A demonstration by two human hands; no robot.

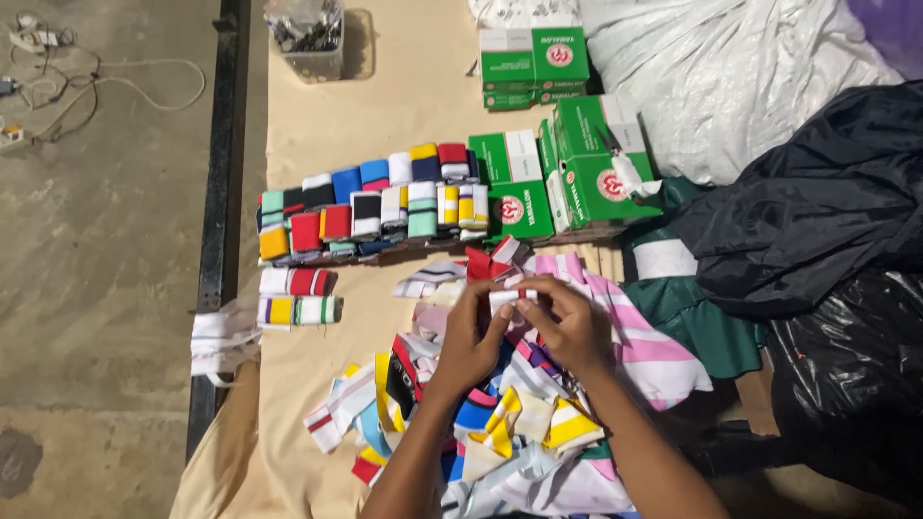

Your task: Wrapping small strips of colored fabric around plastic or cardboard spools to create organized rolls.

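Left hand (468, 338) and right hand (567, 327) meet over the middle of the counter (385, 106), fingertips drawn in close together. Both grips pinch one small white strip of ribbed fabric (510, 296) with a bit of red at its edge; the strip sits between the two sets of fingertips, held just above the loose pile. Whether the strip is folded or rolled, cannot tell: too small.

Below and around the hands: a loose pile of striped fabric strips (500, 423), white, yellow, blue, red, pink, lying overlapped with no order. Both forearms cross over it. A pink-and-white striped cloth (654, 351) lies under the right wrist, spreading to the right.

Just beyond the fingertips: a few more loose strips, red and white (486, 261).

Further out, left of the hands: two short folded bundles (298, 296), one red and white, one with yellow and green, side by side near the counter's edge. Behind them, rows of folded bundles (370, 207) packed tight, touching each other, in many colours.

Containers: green-and-white cardboard boxes (577, 178) stand right of the rows, touching them; all appear shut, contents not visible. Another stack of the same boxes (534, 62) sits at the far edge. A clear plastic tub (308, 38) at the far left corner holds small dark items, too blurred to name.

Right side: white plastic sack (731, 77), black plastic bags (827, 221), green cloth (707, 317) beneath them.
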